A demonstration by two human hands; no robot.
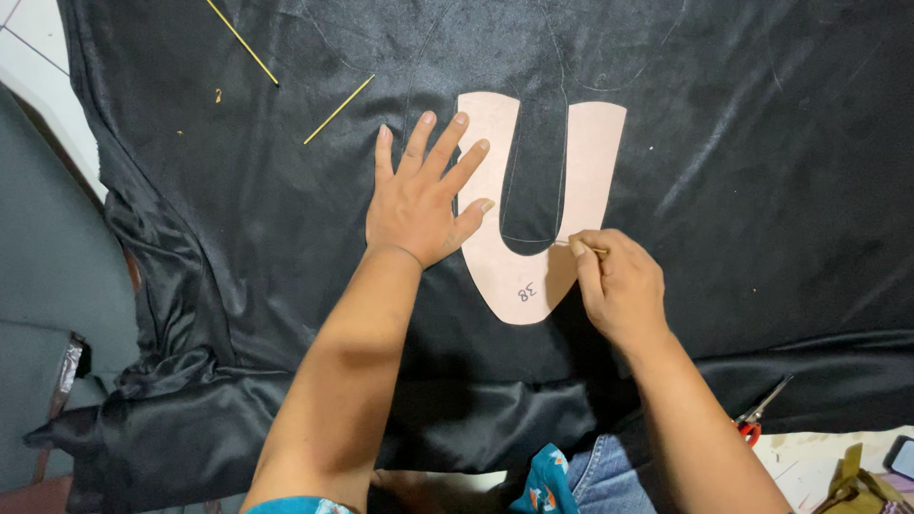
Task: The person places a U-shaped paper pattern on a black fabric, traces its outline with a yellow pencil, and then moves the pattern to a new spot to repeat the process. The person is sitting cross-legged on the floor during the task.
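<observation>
A pale pink U-shaped paper pattern (pixel 590 162) lies on black shiny fabric (pixel 762 190). My left hand (pixel 424 195) rests flat with fingers spread, pressing the pattern's left arm and the fabric beside it. My right hand (pixel 617 286) pinches a thin yellowish marking stick (pixel 583 247), its tip at the inner curve of the U. Faint traced outlines show on the fabric above the pattern.
Two thin yellow sticks (pixel 338 109) lie on the fabric at upper left. Scissors with red handles (pixel 757 419) sit at the lower right past the fabric's edge. The fabric bunches in folds at lower left. White floor tiles (pixel 38 57) show at upper left.
</observation>
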